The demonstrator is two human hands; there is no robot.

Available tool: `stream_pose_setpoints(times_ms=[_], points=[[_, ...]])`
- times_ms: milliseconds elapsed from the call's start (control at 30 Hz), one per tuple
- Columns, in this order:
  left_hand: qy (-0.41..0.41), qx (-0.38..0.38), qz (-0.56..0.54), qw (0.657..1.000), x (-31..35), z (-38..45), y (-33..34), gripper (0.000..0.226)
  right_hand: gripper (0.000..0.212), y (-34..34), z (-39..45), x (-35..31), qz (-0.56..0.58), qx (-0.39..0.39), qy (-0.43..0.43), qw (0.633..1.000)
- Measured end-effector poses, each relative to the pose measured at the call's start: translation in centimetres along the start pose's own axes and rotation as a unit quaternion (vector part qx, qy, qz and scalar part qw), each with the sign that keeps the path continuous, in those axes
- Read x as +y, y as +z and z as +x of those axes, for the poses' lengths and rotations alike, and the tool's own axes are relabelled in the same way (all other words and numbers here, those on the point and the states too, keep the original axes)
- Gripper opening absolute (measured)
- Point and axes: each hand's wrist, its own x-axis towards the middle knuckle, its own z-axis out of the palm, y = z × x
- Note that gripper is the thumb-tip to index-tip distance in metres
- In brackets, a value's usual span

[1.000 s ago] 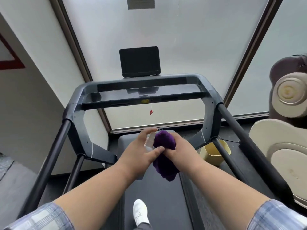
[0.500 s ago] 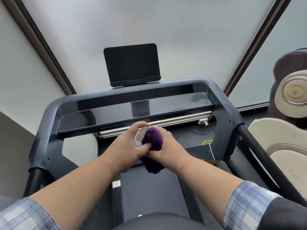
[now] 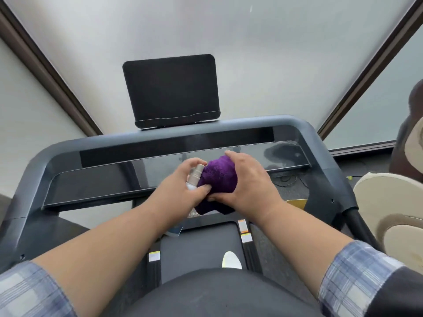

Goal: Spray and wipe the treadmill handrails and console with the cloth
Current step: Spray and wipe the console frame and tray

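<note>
A: Step in hand, by judgement: wetting the cloth [image 3: 218,176] before wiping. Left hand [image 3: 180,193] closed around small spray bottle [image 3: 194,176], index finger curled over the top, nozzle nearly touching the cloth. Right hand [image 3: 248,186] closed on the bunched purple cloth, just in front of the console [image 3: 114,179].

B: To do well?

A: Better to keep nozzle aimed into the cloth, not at the console glass or the screen [image 3: 170,91] behind it. Short press, then unfold a flat face for wiping.

B: Counts?

A: One cloth, one bottle, one console, one screen, two hands. One handrail [image 3: 359,227] visible, right of the console; the left one out of view.
</note>
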Motion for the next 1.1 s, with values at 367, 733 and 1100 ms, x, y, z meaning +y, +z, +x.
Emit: stream_pose_setpoints(times_ms=[367, 733, 1100], points=[[-0.15, 0.061, -0.035, 0.986, 0.1, 12.9, 4.5, 0.042, 0.102, 0.3, 13.1, 8.3, -0.209, -0.167, -0.06, 0.962], [-0.184, 0.215, 0.024, 0.959, -2.0, 9.0, 4.4, 0.045, 0.099, 2.3, 13.5, 10.0, -0.247, -0.278, -0.219, 0.902], [-0.151, 0.297, 0.022, 0.943, -4.5, 3.3, 3.1, 0.043, 0.086, 8.5, 15.8, 4.3, -0.256, -0.307, -0.383, 0.833]])
